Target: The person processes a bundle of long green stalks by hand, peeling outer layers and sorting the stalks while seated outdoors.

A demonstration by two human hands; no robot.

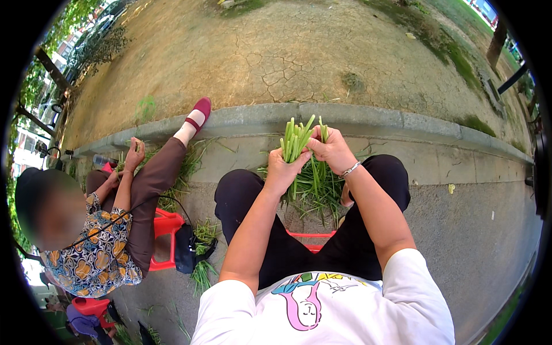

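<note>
With left hand point(284, 171) and right hand point(332, 148) close together above the leafy heap point(318, 187) between the knees point(390, 175), wrapped round the green bundle point(294, 140) and pinching a few stems point(324, 133) respectively, best to grip lightly against bruising and keep the stem ends point(312, 118) level.

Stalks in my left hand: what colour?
The stalks are light green, showing best in the head view.

- Head view: left fisheye of a head-worn pair, looking steeply down and forward.
- Closest: white shirt point(310, 336), around 6 o'clock.
- Near: left hand point(284, 171), centre; right hand point(335, 150), toward 2 o'clock.
- Farther: curb point(282, 110), 12 o'clock.
</note>
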